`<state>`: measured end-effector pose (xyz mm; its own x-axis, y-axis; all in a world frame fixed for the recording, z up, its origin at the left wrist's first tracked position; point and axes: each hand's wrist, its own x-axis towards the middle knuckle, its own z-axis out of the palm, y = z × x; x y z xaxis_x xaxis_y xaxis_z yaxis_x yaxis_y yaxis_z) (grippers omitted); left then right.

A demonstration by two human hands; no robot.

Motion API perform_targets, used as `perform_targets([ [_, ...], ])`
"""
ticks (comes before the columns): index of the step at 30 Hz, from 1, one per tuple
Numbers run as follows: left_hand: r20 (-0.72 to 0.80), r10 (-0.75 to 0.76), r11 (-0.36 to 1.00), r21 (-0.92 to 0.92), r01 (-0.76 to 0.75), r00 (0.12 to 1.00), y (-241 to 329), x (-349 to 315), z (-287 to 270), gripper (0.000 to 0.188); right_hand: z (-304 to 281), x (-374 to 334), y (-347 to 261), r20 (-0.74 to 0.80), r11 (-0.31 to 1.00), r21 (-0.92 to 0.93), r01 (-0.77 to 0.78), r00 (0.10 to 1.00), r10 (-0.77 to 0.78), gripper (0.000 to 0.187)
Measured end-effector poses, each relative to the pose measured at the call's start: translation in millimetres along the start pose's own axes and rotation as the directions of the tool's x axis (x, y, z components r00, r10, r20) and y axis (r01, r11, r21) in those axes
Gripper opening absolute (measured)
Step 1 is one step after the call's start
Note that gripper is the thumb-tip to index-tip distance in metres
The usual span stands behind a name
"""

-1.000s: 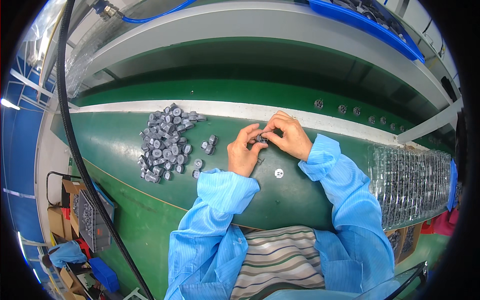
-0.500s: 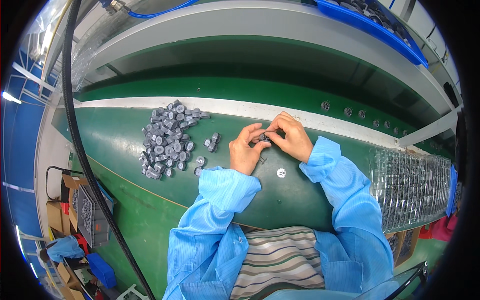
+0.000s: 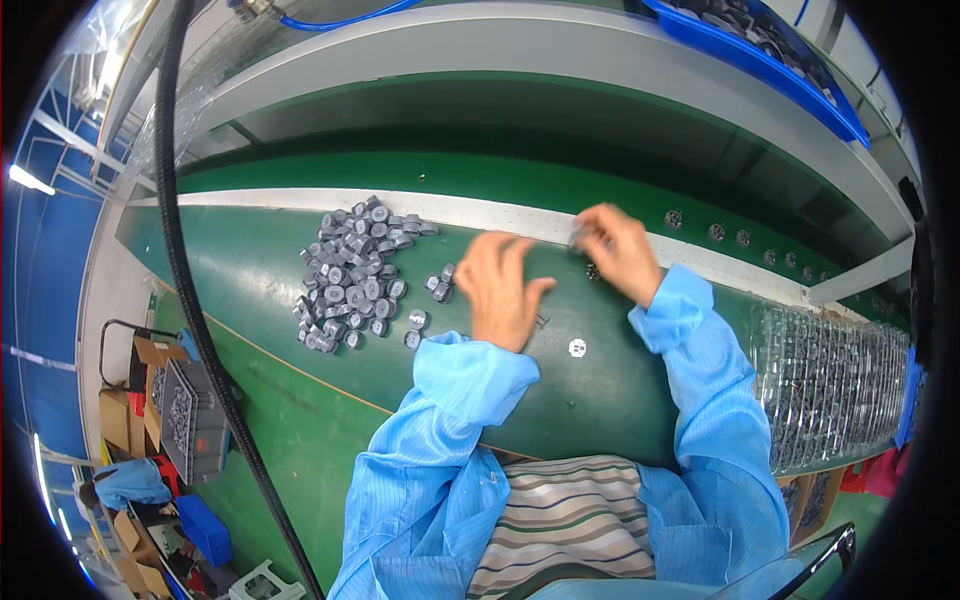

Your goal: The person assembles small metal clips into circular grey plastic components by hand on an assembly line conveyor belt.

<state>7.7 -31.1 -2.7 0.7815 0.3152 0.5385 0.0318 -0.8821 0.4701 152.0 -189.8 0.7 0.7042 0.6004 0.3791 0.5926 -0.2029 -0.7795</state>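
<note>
Clock directions taken from white disc [image 3: 577,348], laid flat on green surface [image 3: 600,420]. Left hand [image 3: 500,296] seen at 10 o'clock, fingers spread wide. Right hand [image 3: 627,258] seen at 1 o'clock, narrowed; blurred grey part [image 3: 578,237] pinched at fingertips, toward 12 o'clock. Small dark piece [image 3: 592,271] glimpsed beneath; whether gripped cannot be told. Grey cylinders [image 3: 355,280] heaped between 9 and 10 o'clock; clear trays [image 3: 830,385] placed at 3 o'clock.

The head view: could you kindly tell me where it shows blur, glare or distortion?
In the head view, the left hand and right hand look smeared, while the pile of grey parts is sharper; in the head view, glare speckles the clear plastic trays; also in the head view, the shelf beam bows.
</note>
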Motion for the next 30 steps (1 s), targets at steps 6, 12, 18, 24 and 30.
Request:
perform_targets([
  [6, -0.001, -0.294, 0.79, 0.562, 0.244, 0.956, -52.7, -7.9, -5.9, 0.046, -44.6, 10.0, 73.5, -0.314, 0.912, -0.391, -0.12, 0.949, -0.01, 0.012],
  [12, 0.098, -0.248, 0.876, 0.448, 0.18, 0.964, -54.7, -2.5, -8.9, 0.031, -47.1, 11.3, 54.6, -0.354, 0.712, -0.695, -0.096, 0.909, -0.223, 0.012],
  [18, -0.005, -0.153, 0.96, -0.239, 0.147, 0.988, -35.5, 7.5, -13.2, 0.021, -35.5, 5.3, 18.5, 0.506, 0.977, -0.073, 0.201, 0.851, -0.137, 0.019],
  [24, 0.468, -0.4, 0.104, -0.831, 0.547, 0.788, -31.5, -0.8, 1.0, 0.013, -2.2, -2.3, 14.8, 0.503, 0.989, -0.083, 0.121, 0.862, -0.063, 0.009],
  [30, 0.714, -0.349, -0.178, -0.687, 0.705, 0.607, -22.9, 3.0, -1.6, 0.035, 10.1, -11.1, 7.1, 0.311, 0.965, -0.233, 0.119, 0.949, -0.042, 0.01],
])
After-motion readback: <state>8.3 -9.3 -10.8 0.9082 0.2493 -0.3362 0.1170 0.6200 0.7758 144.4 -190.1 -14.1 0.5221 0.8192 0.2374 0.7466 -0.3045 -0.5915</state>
